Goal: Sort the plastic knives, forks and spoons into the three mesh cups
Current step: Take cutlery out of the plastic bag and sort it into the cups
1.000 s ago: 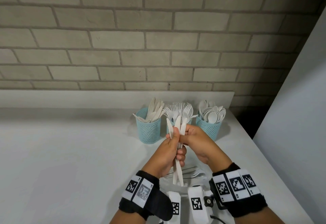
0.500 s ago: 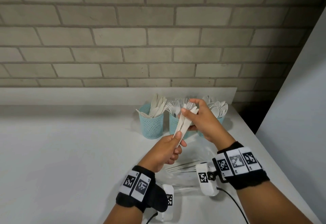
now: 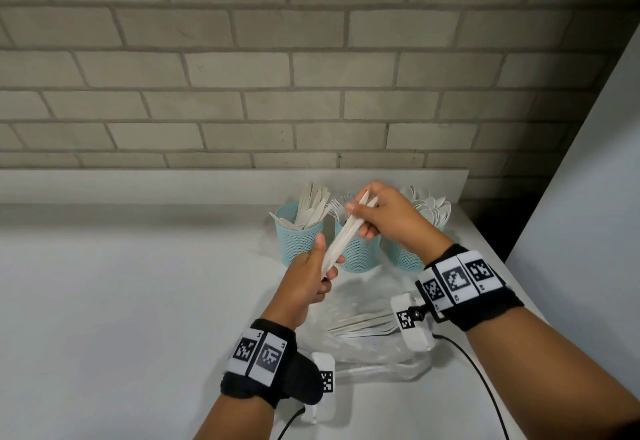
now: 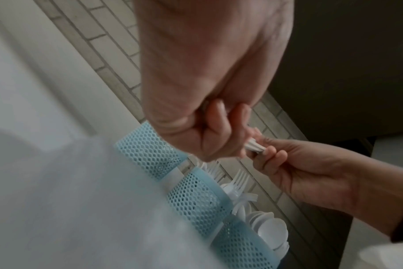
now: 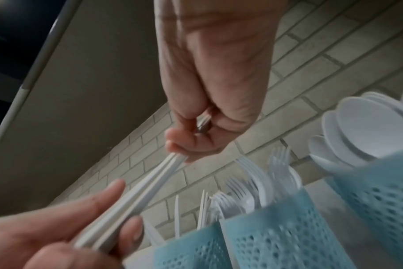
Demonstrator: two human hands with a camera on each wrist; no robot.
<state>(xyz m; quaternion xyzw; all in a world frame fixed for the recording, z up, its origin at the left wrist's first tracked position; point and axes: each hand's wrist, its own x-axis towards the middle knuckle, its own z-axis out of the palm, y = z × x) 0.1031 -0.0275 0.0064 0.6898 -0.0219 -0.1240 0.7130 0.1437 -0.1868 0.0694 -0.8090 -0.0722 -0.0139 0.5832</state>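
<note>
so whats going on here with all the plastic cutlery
A person is sorting white plastic cutlery into three teal mesh cups by the brick wall. Both hands hold one small bundle of utensils: the left hand grips its lower end, the right hand pinches the upper end above the middle cup. Left to right, the cups hold knives, forks and spoons. More forks lie on clear plastic wrap on the table.

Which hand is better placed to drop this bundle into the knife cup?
Probably the right hand: it pinches the bundle at its upper end, beside the knife cup. The left hand grips the low end, nearer the person.
</note>
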